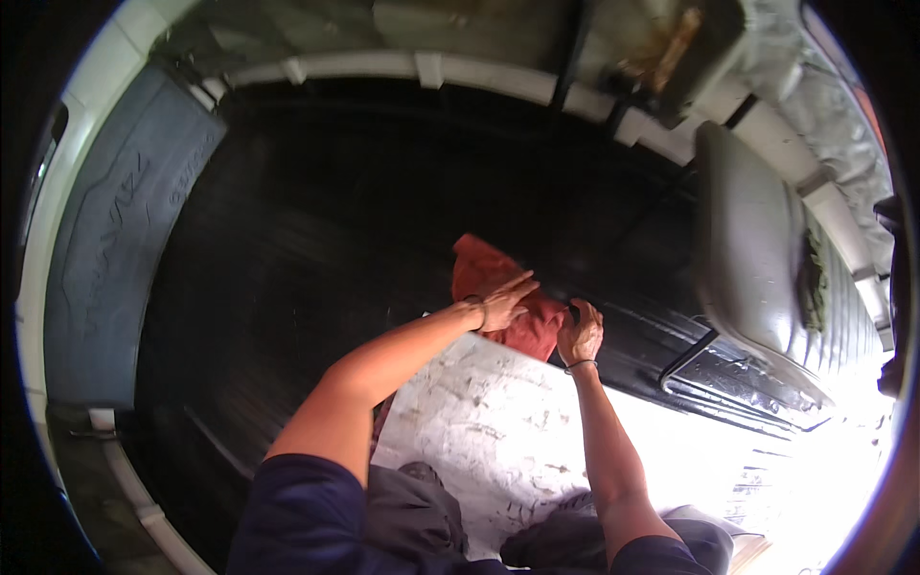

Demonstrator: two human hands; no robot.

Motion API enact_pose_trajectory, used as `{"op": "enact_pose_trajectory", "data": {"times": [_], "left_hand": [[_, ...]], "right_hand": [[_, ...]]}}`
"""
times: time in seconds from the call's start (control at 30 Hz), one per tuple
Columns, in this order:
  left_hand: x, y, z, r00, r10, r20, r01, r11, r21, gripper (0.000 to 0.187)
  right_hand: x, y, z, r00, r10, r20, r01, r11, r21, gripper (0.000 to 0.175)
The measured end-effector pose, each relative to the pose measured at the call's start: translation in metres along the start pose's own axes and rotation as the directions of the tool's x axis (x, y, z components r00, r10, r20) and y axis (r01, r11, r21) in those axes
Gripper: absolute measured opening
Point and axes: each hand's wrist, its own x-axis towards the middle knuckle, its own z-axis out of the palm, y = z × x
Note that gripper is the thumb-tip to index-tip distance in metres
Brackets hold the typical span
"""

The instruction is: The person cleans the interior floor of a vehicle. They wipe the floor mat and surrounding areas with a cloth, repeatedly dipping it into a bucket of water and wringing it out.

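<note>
A crumpled red cloth (528, 320) lies on the black floor, against the far edge of a scuffed white board (474, 410). My left hand (507, 302) rests on top of the cloth with its fingers stretched out flat; a dark band circles the wrist. At the cloth's right edge, my right hand (583, 334) has its fingers curled and appears to pinch the fabric. A small dark patch shows between thumb and fingers, and I cannot tell whether it is an object or the floor behind. Both forearms reach over the board, where my knees and shoes are.
Black ribbed flooring (323, 215) spreads around me inside what looks like a vehicle. A grey padded seat (747, 251) on bent metal tube legs (683, 366) stands at right. Along the left wall runs a blue-grey panel (115, 244) bearing scrawled marks. Strong light washes out the lower right.
</note>
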Motion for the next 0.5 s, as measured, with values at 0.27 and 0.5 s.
{"op": "enact_pose_trajectory", "data": {"times": [0.27, 0.5], "left_hand": [[-0.103, -0.153, -0.030, 0.982, -0.189, -0.022, 0.184, 0.920, 0.346, 0.080], [-0.144, -0.270, -0.101, 0.604, -0.752, -0.265, 0.773, 0.473, 0.423, 0.082]], "right_hand": [[-0.056, 0.027, 0.013, 0.950, -0.218, 0.224, 0.260, 0.949, -0.176, 0.067], [-0.050, 0.015, 0.016, 0.949, -0.147, 0.279, 0.228, 0.931, -0.285, 0.070]]}}
